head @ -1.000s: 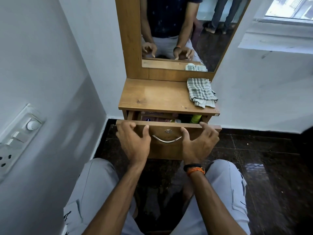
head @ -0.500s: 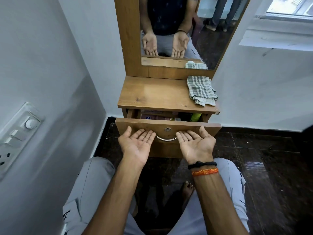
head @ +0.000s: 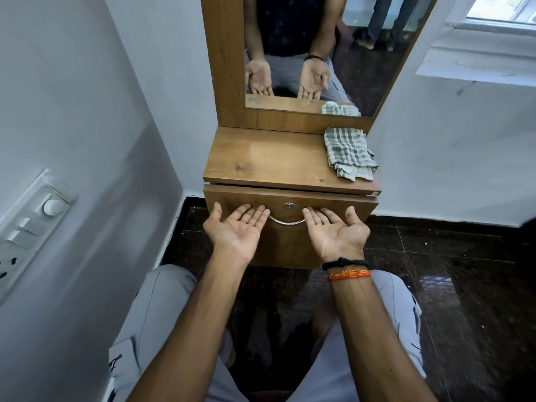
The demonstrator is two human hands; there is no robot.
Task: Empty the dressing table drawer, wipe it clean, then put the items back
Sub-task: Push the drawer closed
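While both palms face up, left hand (head: 236, 232) and right hand (head: 336, 235) holding nothing, drawer (head: 290, 227) looks shut; whether anything's been emptied or wiped, can't tell.

The dressing table top (head: 269, 158) lies bare from its left edge across; a folded cloth (head: 349, 153) blocks the right rear corner.

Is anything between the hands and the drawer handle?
Nothing visible. The metal handle sits bare on the drawer front, between the open left hand and right hand.
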